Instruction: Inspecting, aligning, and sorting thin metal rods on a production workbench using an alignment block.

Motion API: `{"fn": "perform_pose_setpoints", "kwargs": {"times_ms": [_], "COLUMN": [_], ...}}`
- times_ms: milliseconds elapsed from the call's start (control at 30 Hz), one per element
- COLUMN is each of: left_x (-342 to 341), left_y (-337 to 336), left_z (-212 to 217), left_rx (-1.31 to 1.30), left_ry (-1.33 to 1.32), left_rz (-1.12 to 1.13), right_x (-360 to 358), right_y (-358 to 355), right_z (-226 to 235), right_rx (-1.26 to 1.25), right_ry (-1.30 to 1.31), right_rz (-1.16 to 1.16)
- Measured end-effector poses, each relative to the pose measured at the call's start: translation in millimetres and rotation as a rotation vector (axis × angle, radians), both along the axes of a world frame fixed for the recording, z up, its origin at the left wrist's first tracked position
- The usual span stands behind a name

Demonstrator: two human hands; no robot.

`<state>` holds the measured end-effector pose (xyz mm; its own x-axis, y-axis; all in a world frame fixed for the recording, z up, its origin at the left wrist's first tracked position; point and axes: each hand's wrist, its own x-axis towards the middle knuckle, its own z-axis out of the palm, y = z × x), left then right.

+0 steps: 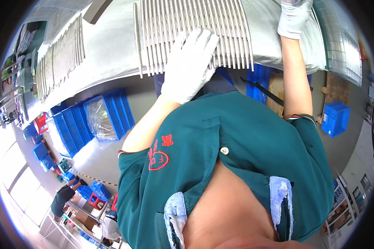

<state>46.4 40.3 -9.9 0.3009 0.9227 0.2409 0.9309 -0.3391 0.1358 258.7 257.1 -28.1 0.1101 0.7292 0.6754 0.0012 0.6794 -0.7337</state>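
Note:
A row of thin metal rods (195,16) lies side by side on a pale cloth-covered table (108,45). My left hand (191,64), in a white glove, rests on the near ends of the rods with its fingers stretched out over them. One single rod (137,41) lies a little apart, to the left of the row. To the right of the rods, my right hand (295,18), also in a white glove, is above the cloth at the top edge. Its fingers are mostly cut off there, so what they hold, if anything, does not show.
Another row of rods (60,56) lies at the table's left, near a grey bar (96,10). Blue crates (91,118) stand on the floor at the left, one with clear plastic wrap. A blue bin (335,119) sits at the right. A person (62,199) bends in the background.

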Motion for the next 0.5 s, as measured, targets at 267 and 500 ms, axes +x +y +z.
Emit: {"fn": "perform_pose_setpoints", "kwargs": {"times_ms": [267, 500], "left_x": [0.3, -22.8], "left_y": [-7.3, 7.5], "left_z": [-4.1, 49.9], "left_rx": [0.063, 0.442], "left_ry": [-0.109, -0.367], "left_rz": [-0.042, -0.148], "right_x": [4.4, 2.3], "right_y": [7.7, 0.6], "right_z": [-6.7, -0.5], "right_rx": [0.024, -0.008], "right_ry": [-0.035, 0.03], "right_rz": [-0.027, 0.07]}}
